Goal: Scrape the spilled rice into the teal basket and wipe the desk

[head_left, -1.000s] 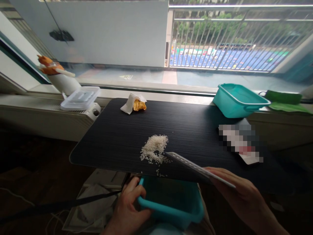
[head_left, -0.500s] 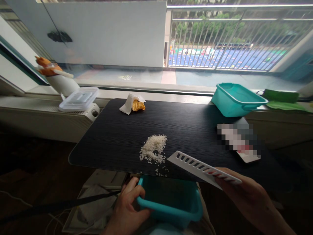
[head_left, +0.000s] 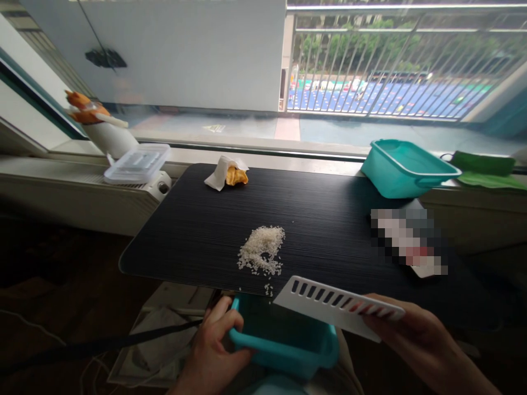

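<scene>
A small pile of white rice grains [head_left: 262,253] lies on the black table [head_left: 329,219], near its front edge. My right hand [head_left: 415,337] is closed on a flat white slotted plastic piece [head_left: 335,306], whose free end reaches past the front edge, just right of a few stray grains. My left hand [head_left: 212,354] grips the left rim of a teal plastic bin [head_left: 288,343] held below the table's front edge, under the pile.
A crumpled white tissue with something orange [head_left: 228,174] lies at the table's back. A second teal bin [head_left: 405,168] stands at the back right, a blurred-out item [head_left: 407,241] near the right edge. A clear lidded box [head_left: 137,163] sits on the windowsill at left.
My right hand has drawn the white slotted piece back from the rice pile toward the front edge, dragging a few grains along. The left hand and the teal bin stayed put.
</scene>
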The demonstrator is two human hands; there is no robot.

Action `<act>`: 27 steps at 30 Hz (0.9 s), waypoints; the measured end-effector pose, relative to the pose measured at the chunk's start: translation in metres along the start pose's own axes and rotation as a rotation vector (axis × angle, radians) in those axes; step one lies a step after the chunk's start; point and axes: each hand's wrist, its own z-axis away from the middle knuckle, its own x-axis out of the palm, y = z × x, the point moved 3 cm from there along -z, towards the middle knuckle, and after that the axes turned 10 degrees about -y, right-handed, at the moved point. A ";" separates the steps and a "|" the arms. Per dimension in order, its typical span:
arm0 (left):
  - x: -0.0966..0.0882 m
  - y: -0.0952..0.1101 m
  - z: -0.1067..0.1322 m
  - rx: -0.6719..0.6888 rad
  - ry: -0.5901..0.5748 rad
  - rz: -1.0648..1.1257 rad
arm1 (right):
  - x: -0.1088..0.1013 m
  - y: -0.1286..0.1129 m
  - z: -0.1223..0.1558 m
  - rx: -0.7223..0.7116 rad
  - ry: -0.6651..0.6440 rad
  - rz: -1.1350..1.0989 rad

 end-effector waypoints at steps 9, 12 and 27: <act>-0.004 0.000 0.001 0.002 0.047 -0.006 | 0.006 -0.004 -0.008 0.031 -0.011 -0.003; -0.003 -0.002 0.001 -0.001 0.036 -0.003 | 0.006 -0.003 -0.011 0.019 0.023 -0.014; -0.006 -0.002 0.002 0.000 0.036 -0.049 | -0.001 0.008 -0.017 0.037 0.151 -0.069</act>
